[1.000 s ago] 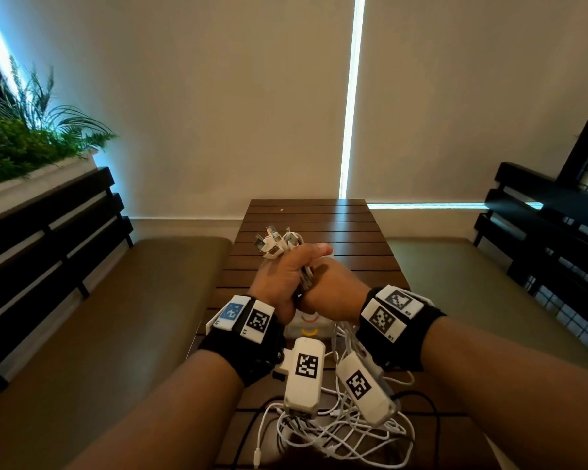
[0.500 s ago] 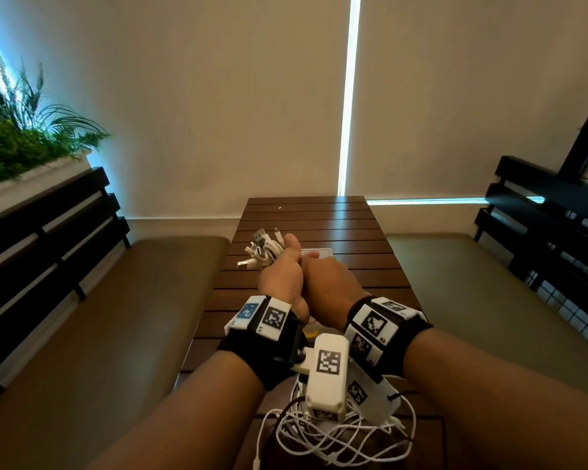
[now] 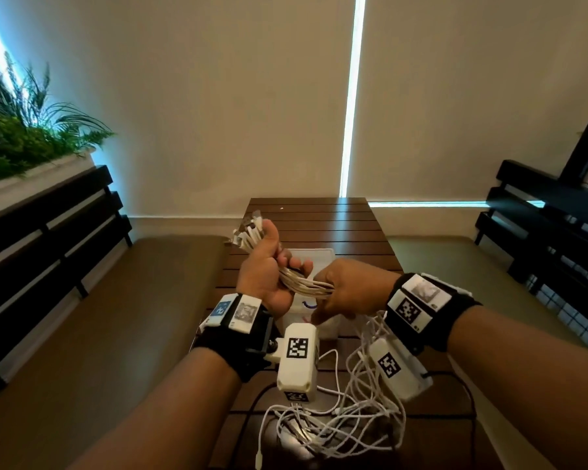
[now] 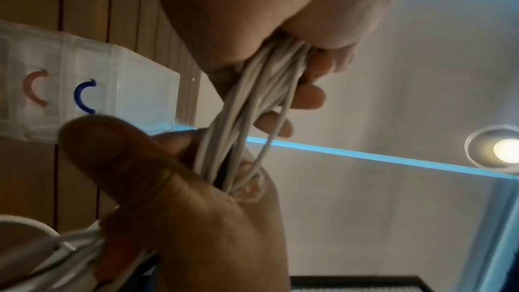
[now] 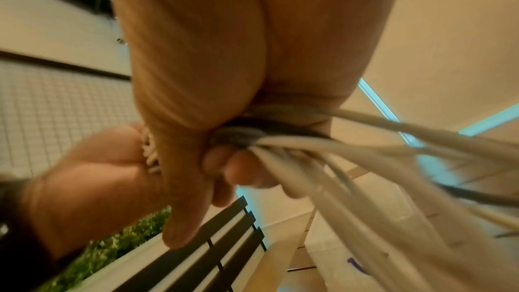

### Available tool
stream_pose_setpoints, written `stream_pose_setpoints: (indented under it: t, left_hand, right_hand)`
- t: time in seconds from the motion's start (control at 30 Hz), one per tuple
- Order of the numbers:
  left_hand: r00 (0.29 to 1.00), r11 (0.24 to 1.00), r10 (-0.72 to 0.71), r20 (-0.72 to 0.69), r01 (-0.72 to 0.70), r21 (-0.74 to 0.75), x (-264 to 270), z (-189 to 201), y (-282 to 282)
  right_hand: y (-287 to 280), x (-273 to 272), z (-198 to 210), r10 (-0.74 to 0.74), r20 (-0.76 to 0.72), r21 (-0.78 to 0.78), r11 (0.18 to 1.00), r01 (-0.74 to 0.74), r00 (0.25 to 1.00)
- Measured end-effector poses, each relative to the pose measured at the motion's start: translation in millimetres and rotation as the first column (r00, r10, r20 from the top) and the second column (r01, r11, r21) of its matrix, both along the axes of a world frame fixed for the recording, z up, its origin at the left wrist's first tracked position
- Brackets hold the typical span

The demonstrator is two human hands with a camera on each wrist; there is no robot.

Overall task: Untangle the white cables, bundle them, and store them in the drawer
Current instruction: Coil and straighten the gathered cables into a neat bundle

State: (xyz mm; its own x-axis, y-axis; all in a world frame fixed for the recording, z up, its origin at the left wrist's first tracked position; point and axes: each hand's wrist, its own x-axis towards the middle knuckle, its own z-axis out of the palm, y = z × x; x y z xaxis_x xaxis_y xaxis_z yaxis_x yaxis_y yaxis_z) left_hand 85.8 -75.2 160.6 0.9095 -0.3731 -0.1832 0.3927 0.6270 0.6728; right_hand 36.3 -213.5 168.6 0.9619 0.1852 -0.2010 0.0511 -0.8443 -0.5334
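Note:
A bunch of white cables (image 3: 306, 286) stretches between my two hands above the wooden table (image 3: 319, 218). My left hand (image 3: 269, 266) grips the bunch near its plug ends (image 3: 246, 230), which stick up past the thumb. My right hand (image 3: 347, 290) grips the same bunch a little lower and to the right. The loose lengths hang down in a tangle (image 3: 336, 422) near the table's front edge. In the left wrist view the cables (image 4: 252, 108) run from my left fist to my right hand (image 4: 168, 185). A translucent plastic drawer box (image 3: 314, 259) stands behind the hands.
Padded benches (image 3: 116, 317) with dark slatted backs flank the table on both sides. A planter with green leaves (image 3: 21, 144) sits at the upper left. The drawer box shows blue and pink handles (image 4: 84, 96). A black cable (image 3: 455, 378) trails at the right.
My hands have drawn apart: the left rose with the plug ends, the right slid down and to the right along the bunch, baring a stretch of cables between them.

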Motion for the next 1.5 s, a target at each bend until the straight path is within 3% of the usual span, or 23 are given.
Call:
stream_pose_setpoints:
  t: [0.1, 0.33, 0.43, 0.63, 0.83, 0.97, 1.07, 1.17, 1.23, 1.37, 1.5]
  left_hand:
    - [0.995, 0.998, -0.048, 0.085, 0.044, 0.041, -0.7, 4.2, 4.3]
    - [0.981, 0.985, -0.156, 0.112, 0.146, 0.088, -2.0, 6.7, 19.2]
    - [0.974, 0.980, -0.185, 0.127, 0.173, 0.098, -1.9, 8.5, 22.1]
    - [0.975, 0.983, -0.143, 0.170, 0.119, 0.140, -7.2, 6.9, 15.7]
    - [0.976, 0.988, -0.140, 0.167, 0.125, 0.095, -9.5, 6.4, 14.9]
    - [0.974, 0.984, -0.175, 0.146, 0.167, 0.063, -7.3, 7.7, 18.0]
    - [0.956, 0.966, -0.250, 0.154, 0.236, 0.102, -7.3, 6.0, 20.8]
    - [0.933, 0.943, -0.313, 0.176, 0.283, 0.174, -10.7, 4.8, 21.6]
    - [0.921, 0.928, -0.334, 0.201, 0.284, 0.240, -14.0, 4.5, 20.8]
    - [0.896, 0.900, -0.362, 0.258, 0.264, 0.346, -15.7, 1.0, 24.6]
    - [0.865, 0.869, -0.407, 0.292, 0.268, 0.415, -16.9, 0.1, 25.7]
  right_hand:
    - [-3.7, 0.2, 0.4, 0.055, -0.051, -0.012, 0.998, -0.055, 0.997]
    - [-13.3, -11.0, 6.4, 0.187, -0.136, 0.273, 0.951, -0.144, 0.973]
    - [-10.7, -17.3, 10.5, 0.154, -0.191, 0.364, 0.928, -0.076, 0.969]
    - [-2.3, -19.3, 9.3, 0.043, -0.193, 0.275, 0.961, 0.012, 0.980]
    - [-4.4, -18.4, 4.6, 0.074, -0.195, 0.375, 0.927, 0.005, 0.978]
    - [-7.9, -22.2, 11.3, 0.159, -0.180, 0.239, 0.964, -0.114, 0.971]
    - [-11.8, -21.6, 19.8, 0.161, -0.208, 0.058, 0.987, -0.152, 0.965]
    - [-14.2, -18.4, 28.0, 0.174, -0.233, -0.017, 0.983, -0.182, 0.957]
    - [-18.5, -17.3, 33.5, 0.159, -0.225, 0.028, 0.987, -0.157, 0.961]
    - [-27.8, -15.7, 43.1, 0.093, -0.143, 0.291, 0.955, -0.048, 0.985]
    - [-30.8, -16.0, 48.5, 0.112, -0.146, 0.337, 0.940, -0.057, 0.983]
